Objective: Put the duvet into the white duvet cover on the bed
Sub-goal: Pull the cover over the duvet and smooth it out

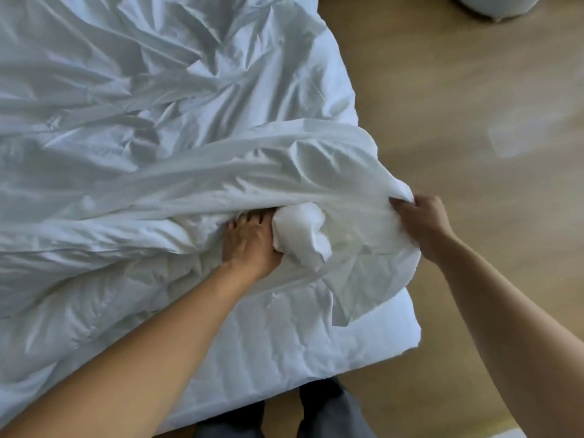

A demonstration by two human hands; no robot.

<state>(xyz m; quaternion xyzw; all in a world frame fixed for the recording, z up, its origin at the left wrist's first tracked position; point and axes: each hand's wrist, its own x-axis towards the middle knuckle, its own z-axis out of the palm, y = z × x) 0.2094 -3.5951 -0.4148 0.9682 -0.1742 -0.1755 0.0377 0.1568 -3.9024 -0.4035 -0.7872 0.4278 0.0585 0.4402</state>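
White duvet cover (pixel 189 172) bunched in right hand (pixel 420 222); left hand (pixel 249 245) grips duvet (pixel 297 235); wooden floor (pixel 474 90) beside.

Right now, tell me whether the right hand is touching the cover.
Touching. The head view shows the right hand pinching a bunched edge of the cover, with fabric gathered in its grip. The left hand grips the duvet.

White duvet cover (pixel 158 121) lies crumpled across the bed (pixel 396 335), its edge lifted at the near corner. The quilted white duvet (pixel 268 327) spreads beneath it, one bunched corner apparently entering the opening.
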